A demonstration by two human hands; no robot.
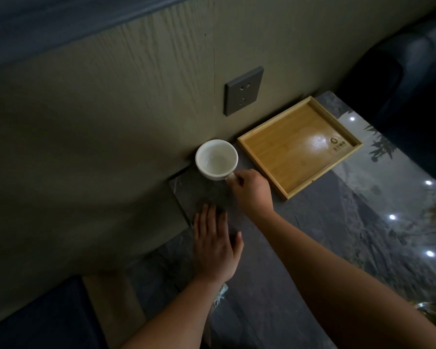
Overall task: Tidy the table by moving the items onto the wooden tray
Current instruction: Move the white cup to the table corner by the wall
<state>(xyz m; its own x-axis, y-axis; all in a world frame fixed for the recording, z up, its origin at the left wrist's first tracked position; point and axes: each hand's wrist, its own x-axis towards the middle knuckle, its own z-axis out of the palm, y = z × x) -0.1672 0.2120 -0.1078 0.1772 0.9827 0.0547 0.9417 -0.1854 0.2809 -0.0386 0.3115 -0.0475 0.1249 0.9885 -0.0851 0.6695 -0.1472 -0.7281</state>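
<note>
A white cup [215, 158] stands upright near the wall at the left end of the dark stone table [312, 248]. Nothing is inside it. My right hand [252, 191] grips the cup's handle from the right side. My left hand [215, 245] lies flat on the table with its fingers spread, a little nearer to me than the cup. The wooden tray [282, 177] sits to the right of the cup, against the wall, with nothing in it and a small logo printed near its right corner.
A grey wall socket [243, 91] is set in the beige wall just above the tray. The table's glossy top reflects several ceiling lights on the right. A dark seat [400, 71] lies beyond the table's far right end.
</note>
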